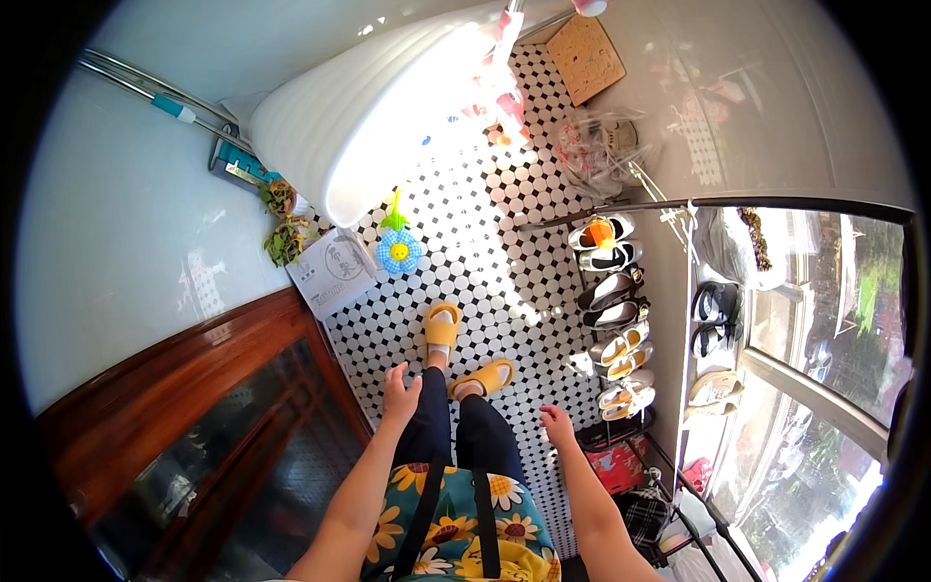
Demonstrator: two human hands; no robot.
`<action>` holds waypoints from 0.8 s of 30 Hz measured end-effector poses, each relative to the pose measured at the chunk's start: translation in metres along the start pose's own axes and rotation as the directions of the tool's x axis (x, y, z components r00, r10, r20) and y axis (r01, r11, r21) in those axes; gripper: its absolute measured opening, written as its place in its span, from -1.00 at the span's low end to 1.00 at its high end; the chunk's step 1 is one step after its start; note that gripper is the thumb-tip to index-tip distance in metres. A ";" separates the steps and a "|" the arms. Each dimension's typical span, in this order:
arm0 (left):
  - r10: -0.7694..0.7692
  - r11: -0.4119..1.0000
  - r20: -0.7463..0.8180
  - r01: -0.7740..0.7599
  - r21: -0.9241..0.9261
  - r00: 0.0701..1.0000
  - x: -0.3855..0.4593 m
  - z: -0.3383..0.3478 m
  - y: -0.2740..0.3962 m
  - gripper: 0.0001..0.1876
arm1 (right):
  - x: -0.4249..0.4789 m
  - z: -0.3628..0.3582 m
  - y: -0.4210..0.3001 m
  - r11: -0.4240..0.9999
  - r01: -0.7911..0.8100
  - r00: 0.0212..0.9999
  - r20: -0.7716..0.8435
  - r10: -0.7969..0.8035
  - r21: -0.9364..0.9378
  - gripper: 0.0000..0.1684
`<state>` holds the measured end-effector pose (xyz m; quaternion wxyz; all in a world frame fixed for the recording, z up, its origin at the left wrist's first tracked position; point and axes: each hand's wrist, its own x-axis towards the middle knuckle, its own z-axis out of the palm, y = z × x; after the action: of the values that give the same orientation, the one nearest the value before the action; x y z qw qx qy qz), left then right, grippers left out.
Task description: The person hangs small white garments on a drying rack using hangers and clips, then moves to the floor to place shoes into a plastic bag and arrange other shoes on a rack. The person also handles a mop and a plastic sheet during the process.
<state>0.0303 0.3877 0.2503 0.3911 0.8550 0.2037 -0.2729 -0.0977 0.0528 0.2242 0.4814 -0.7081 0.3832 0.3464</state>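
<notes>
My left hand hangs with fingers apart and nothing in it, over the tiled floor left of my leg. Bent loosely, my right hand hangs on the other side, above the floor near the shoe rack, also holding nothing. Between them are my dark trousers, yellow slippers and a sunflower-print apron. Ahead on the floor lies a blue checked flower toy with a smiling face, its green stem pointing away. A white printed cardboard box stands left of it, against the wall.
A rack of several pairs of shoes stands at right, before a mirror. A large white ribbed sheet hangs ahead. Potted plants are beside the box. Plastic bags and a cork-like board lie farther back. Wood-framed glass doors are at left.
</notes>
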 end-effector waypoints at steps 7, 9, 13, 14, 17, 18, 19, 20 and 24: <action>-0.265 0.781 -0.154 0.119 -0.614 0.952 0.034 -0.088 0.060 -0.24 | -0.036 -0.045 -0.037 0.991 0.038 0.999 0.015 -0.037 -0.125 -0.72; -0.349 0.697 -0.116 0.175 -0.695 0.930 0.071 -0.111 0.090 -0.19 | -0.039 -0.052 -0.047 0.998 0.033 0.999 0.004 -0.033 -0.058 -0.72; -0.401 0.649 -0.054 0.242 -0.721 0.914 0.149 -0.129 0.127 -0.07 | -0.046 -0.061 -0.104 0.978 0.071 0.997 0.048 -0.062 -0.197 -0.72; -0.430 0.636 -0.030 0.279 -0.719 0.902 0.167 -0.131 0.133 -0.04 | -0.046 -0.060 -0.131 0.971 0.065 0.997 0.046 -0.056 -0.231 -0.72; -0.536 0.502 0.091 0.403 -0.765 0.839 0.210 -0.124 0.128 0.03 | -0.034 -0.054 -0.165 0.986 0.084 0.996 0.042 -0.079 -0.142 -0.71; -0.557 0.457 0.115 0.419 -0.784 0.822 0.226 -0.121 0.123 0.03 | -0.036 -0.050 -0.193 0.987 0.092 0.996 0.028 -0.089 -0.134 -0.70; -0.577 0.412 0.143 0.437 -0.799 0.804 0.234 -0.122 0.124 0.03 | -0.031 -0.045 -0.202 0.988 0.117 0.993 0.020 -0.116 -0.098 -0.71; -0.561 0.429 0.127 0.418 -0.801 0.818 0.241 -0.125 0.124 0.02 | -0.025 -0.040 -0.208 0.988 0.142 0.990 0.012 -0.142 -0.064 -0.72; -0.494 0.531 -0.054 0.251 -0.809 0.868 0.265 -0.137 0.130 -0.11 | -0.018 -0.023 -0.265 0.983 0.179 0.983 0.049 -0.178 -0.036 -0.71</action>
<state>0.3488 0.4510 0.2320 0.6211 0.5633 0.5332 -0.1123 0.1286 0.0994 0.3571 0.5048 -0.7410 0.3000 0.3256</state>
